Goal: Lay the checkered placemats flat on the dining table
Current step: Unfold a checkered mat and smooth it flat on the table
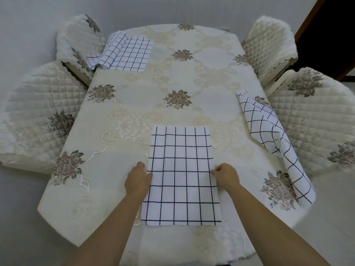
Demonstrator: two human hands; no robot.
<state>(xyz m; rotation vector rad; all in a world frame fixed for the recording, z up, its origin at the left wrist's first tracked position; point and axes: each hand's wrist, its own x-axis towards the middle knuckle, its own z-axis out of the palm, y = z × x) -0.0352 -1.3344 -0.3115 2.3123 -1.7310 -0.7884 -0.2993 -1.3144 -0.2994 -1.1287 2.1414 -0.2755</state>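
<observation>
White, black-grid cloth near placemat (180, 175) lies flat at near centre of the cream floral-cloth dining table (153, 89). Left hand (137, 181) grips its left edge, thumb on top, fingers curled. Right hand (226, 177) pinches the right edge btwn thumb & forefinger. Risks, prob.: an uneven tug skews the mat or rucks the tablecloth under it. Right placemat (269, 135), same grid, is crumpled & hangs over the right table edge; any cloth drag could slide it off. Far-left placemat (130, 54) is part rolled, overhanging toward a quilted cream chair (76, 41); not yet flat.
</observation>
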